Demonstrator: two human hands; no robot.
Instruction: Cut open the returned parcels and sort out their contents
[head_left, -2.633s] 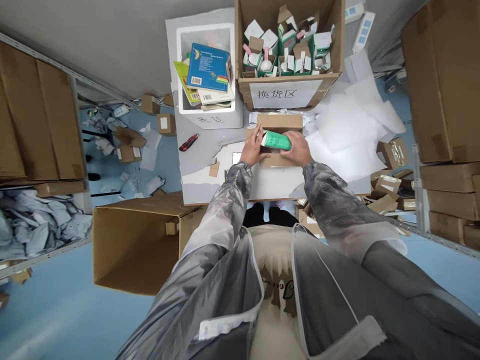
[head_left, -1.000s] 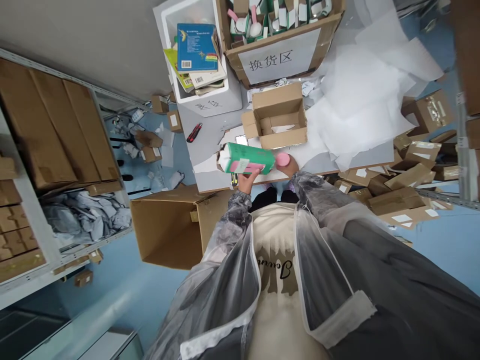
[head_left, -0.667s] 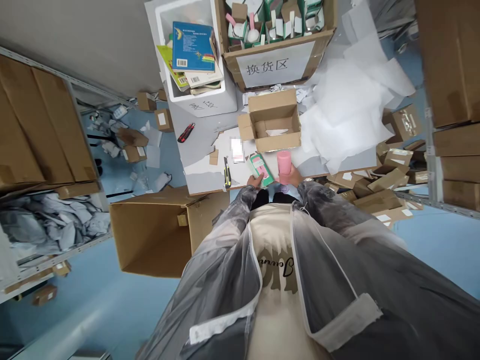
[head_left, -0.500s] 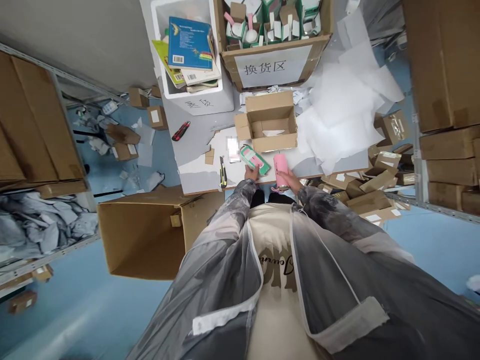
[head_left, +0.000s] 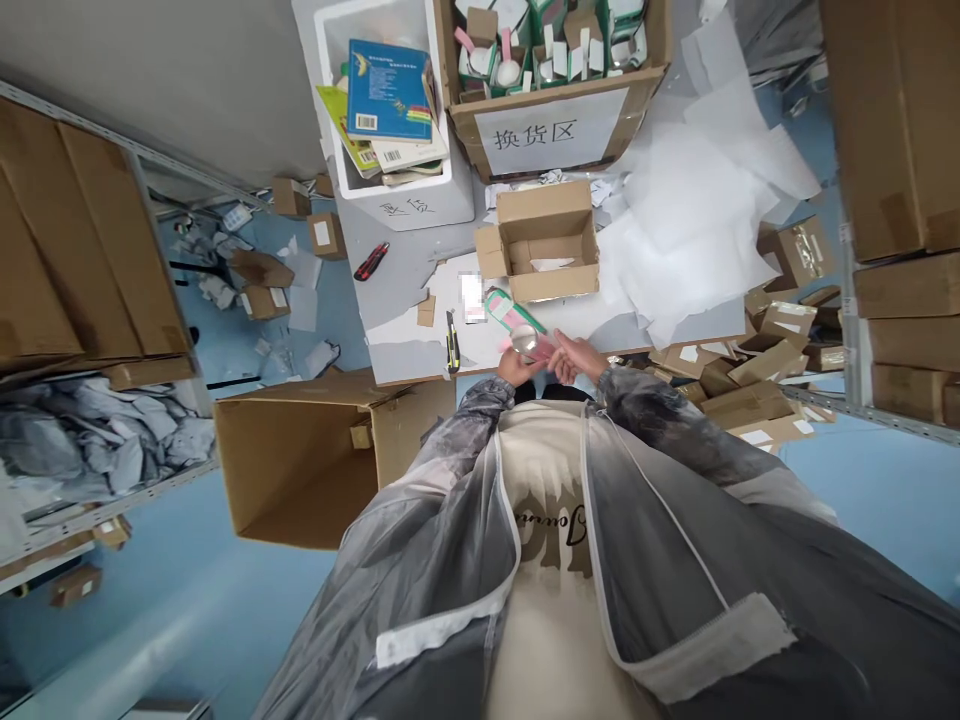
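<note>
A pink bottle (head_left: 543, 348) is held low over the table's front edge, tilted so that its round silver end faces up and to the left. My left hand (head_left: 514, 368) is closed around the silver end. Against the pink body, my right hand (head_left: 577, 359) is closed too, its fingers partly hiding the bottle. Just behind the bottle lies a green and pink flattish box (head_left: 504, 308), its near end covered by the bottle. A small open carton (head_left: 551, 285) stands behind them, with a white scrap inside.
A yellow-black box cutter (head_left: 452, 345) and a red-black cutter (head_left: 372, 262) lie to the left. At the back stand a foam bin (head_left: 450, 195) of books and a carton (head_left: 469, 128) of boxed goods. White foam sheets (head_left: 675, 220) spread right. A large carton (head_left: 300, 470) is at lower left.
My left hand has left the green box and taken hold of the bottle. The bottle has moved left and turned, showing its silver end. My right hand stays on it.
</note>
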